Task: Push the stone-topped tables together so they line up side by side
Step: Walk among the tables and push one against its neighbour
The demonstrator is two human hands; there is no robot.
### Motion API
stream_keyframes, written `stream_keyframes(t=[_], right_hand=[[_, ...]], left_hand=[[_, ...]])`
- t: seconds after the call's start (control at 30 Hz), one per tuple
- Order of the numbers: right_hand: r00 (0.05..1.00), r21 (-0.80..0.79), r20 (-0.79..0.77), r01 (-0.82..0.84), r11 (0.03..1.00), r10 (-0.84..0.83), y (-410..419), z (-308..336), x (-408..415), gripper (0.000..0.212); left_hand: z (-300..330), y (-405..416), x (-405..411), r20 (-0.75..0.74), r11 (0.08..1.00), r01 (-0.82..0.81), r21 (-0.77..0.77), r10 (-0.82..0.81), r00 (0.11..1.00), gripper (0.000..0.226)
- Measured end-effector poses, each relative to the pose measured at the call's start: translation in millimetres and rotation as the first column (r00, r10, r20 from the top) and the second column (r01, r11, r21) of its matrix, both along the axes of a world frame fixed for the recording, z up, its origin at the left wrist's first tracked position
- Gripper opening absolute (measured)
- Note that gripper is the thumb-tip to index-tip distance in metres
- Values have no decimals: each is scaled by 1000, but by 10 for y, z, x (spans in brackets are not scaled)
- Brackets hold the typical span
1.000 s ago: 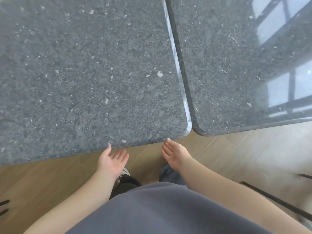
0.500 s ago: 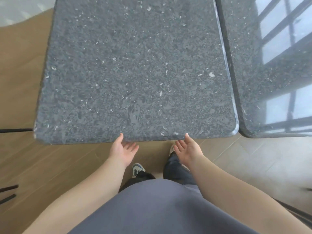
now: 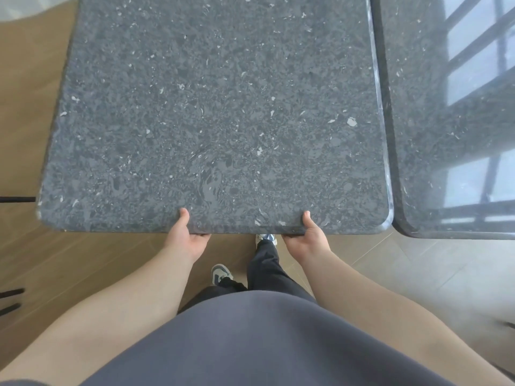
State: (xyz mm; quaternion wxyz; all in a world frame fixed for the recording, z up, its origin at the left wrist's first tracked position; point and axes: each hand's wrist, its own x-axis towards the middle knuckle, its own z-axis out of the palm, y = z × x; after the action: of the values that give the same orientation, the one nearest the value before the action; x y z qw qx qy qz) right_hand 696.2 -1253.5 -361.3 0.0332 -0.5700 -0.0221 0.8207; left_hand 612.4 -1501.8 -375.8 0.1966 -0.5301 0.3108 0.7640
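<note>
1. Two stone-topped counters fill most of the view: the left counter (image 3: 217, 112), dark grey with pale flecks, spreads from the centre toward 12 and 9 o'clock, and the right counter (image 3: 434, 121) runs along the 3 o'clock side, its glossy top mirroring a window frame.
2. Their long edges lie side by side with only a thin dark seam between them, running from 1 o'clock down toward 4 o'clock; whether they touch cannot be told. Their near edges sit almost level, the right one a touch nearer the person.
3. Wooden floor (image 3: 30, 112) shows at 9 o'clock and paler floor at 4 o'clock.
4. Grey shirt (image 3: 250, 344) covers the 6 o'clock area, with dark trousers (image 3: 267, 268) and two sneakers (image 3: 220, 273) above it.
5. Left hand (image 3: 186, 236) grips the near edge of the left counter just left of centre: thumb on top of the stone, fingers curled under and hidden, so clamped on the edge.
6. Right hand (image 3: 305, 238) grips the same edge toward 5 o'clock, near the rounded corner, thumb on top and fingers tucked beneath.
</note>
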Motion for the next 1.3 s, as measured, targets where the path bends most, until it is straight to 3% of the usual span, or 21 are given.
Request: stream_keyframes(t=[0.43,1.3], right_hand=[[993,52,-23,-112,992,114,53,-54,85,44],[984,118,0,-180,977,181,78,-93,206,53]], left_hand=[[35,27,9,-44,994,94,-50,-96,994,34],[-38,-14,73,-43,985,130,-117,-136,990,28]])
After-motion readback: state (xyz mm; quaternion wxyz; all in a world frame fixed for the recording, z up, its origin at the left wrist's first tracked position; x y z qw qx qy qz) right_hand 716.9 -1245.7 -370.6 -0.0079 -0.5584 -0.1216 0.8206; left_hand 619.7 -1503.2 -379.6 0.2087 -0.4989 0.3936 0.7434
